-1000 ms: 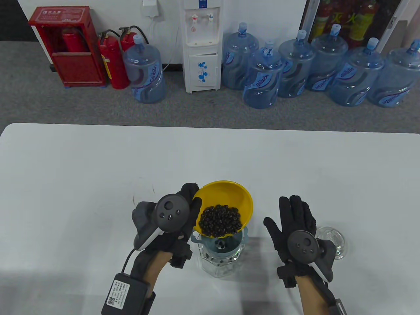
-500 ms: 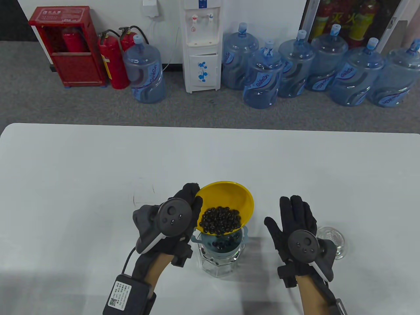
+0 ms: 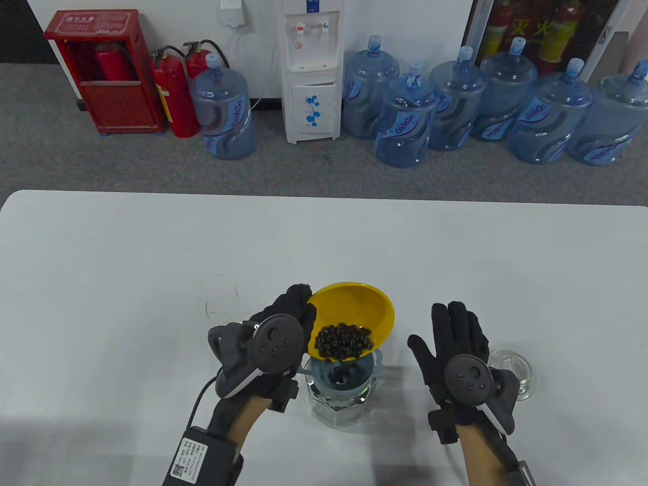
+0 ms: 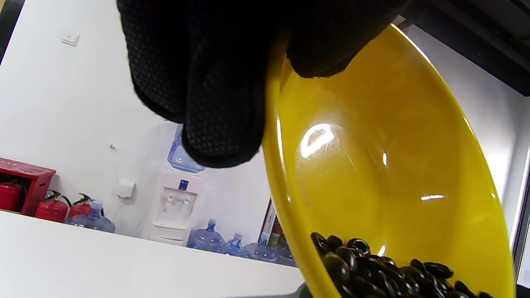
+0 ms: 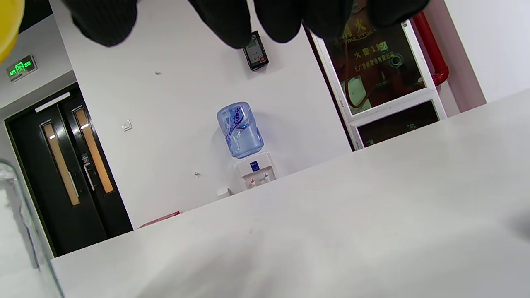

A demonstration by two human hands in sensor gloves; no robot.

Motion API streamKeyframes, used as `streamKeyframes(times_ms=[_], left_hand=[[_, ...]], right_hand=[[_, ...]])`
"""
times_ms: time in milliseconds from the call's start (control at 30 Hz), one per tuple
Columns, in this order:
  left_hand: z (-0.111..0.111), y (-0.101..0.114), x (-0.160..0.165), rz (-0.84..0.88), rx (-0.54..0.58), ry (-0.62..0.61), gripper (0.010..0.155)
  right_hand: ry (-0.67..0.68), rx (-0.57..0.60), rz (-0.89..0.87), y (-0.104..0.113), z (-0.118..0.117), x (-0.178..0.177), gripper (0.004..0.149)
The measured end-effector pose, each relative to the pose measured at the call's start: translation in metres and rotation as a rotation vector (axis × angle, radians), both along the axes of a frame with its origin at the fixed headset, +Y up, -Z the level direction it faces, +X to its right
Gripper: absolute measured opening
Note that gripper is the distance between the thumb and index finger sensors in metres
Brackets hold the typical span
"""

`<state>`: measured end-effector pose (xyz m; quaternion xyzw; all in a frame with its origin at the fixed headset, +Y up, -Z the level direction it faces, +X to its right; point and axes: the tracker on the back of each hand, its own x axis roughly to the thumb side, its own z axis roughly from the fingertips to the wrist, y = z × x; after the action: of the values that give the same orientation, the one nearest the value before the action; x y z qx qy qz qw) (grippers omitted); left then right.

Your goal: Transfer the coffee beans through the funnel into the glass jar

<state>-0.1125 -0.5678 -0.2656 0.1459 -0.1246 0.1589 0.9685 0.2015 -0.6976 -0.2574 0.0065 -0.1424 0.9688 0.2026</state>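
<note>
My left hand (image 3: pixel 298 314) grips the left rim of a yellow bowl (image 3: pixel 362 309) and holds it tilted over a pale blue funnel (image 3: pixel 344 372). The funnel sits in the mouth of a clear glass jar (image 3: pixel 339 405) near the table's front edge. Dark coffee beans (image 3: pixel 343 341) lie heaped at the bowl's lower lip, and some lie in the funnel. In the left wrist view the gloved fingers (image 4: pixel 215 87) pinch the bowl's rim (image 4: pixel 273 136), with beans (image 4: pixel 372 269) at the bottom. My right hand (image 3: pixel 453 336) rests flat and open on the table, right of the jar, holding nothing.
A clear glass lid (image 3: pixel 514 369) lies on the white table (image 3: pixel 152 263) just right of my right hand. Beyond the table's far edge stand water bottles (image 3: pixel 405 121), a water dispenser (image 3: pixel 311 71) and fire extinguishers (image 3: pixel 174 96).
My left hand has tipped the bowl further. The heap of beans in the bowl has shrunk and slid to its lower lip, and beans now lie in the funnel. My right hand has not moved.
</note>
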Motion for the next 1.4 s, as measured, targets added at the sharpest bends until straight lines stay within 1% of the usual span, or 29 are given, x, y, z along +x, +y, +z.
streamKeyframes(times_ms=[133, 300, 533, 700, 900, 1067, 1233, 1267, 1333, 1400], left_hand=[[0.003, 0.002, 0.003, -0.022, 0.027, 0.006, 0.04], [0.006, 0.002, 0.006, -0.042, 0.033, -0.003, 0.04], [0.011, 0.003, 0.008, -0.07, 0.107, 0.0, 0.039], [0.014, 0.003, 0.011, -0.096, 0.13, -0.002, 0.039], [0.021, 0.003, 0.014, -0.123, 0.21, -0.016, 0.039], [0.025, 0.004, 0.015, -0.135, 0.222, -0.011, 0.038], [0.032, 0.008, 0.012, -0.132, 0.281, -0.001, 0.038], [0.034, 0.009, 0.01, -0.132, 0.276, 0.007, 0.038], [0.036, 0.014, 0.004, -0.11, 0.282, 0.022, 0.037], [0.036, 0.021, -0.008, -0.064, 0.279, 0.063, 0.038]], right_hand=[[0.0, -0.001, 0.0, 0.0, 0.0, 0.0, 0.079], [0.002, -0.002, -0.002, -0.001, 0.0, 0.0, 0.079], [0.005, -0.007, -0.009, -0.001, 0.0, 0.0, 0.08], [0.0, -0.007, -0.009, -0.001, 0.0, 0.001, 0.08], [0.003, -0.006, -0.018, -0.001, -0.001, 0.001, 0.08], [0.002, -0.009, -0.014, -0.002, -0.001, 0.001, 0.08], [-0.004, -0.008, -0.014, -0.002, -0.001, 0.002, 0.08], [-0.005, -0.009, -0.014, -0.002, -0.001, 0.002, 0.08], [-0.007, -0.011, -0.014, -0.002, -0.001, 0.002, 0.08], [-0.009, -0.013, -0.015, -0.002, 0.0, 0.003, 0.08]])
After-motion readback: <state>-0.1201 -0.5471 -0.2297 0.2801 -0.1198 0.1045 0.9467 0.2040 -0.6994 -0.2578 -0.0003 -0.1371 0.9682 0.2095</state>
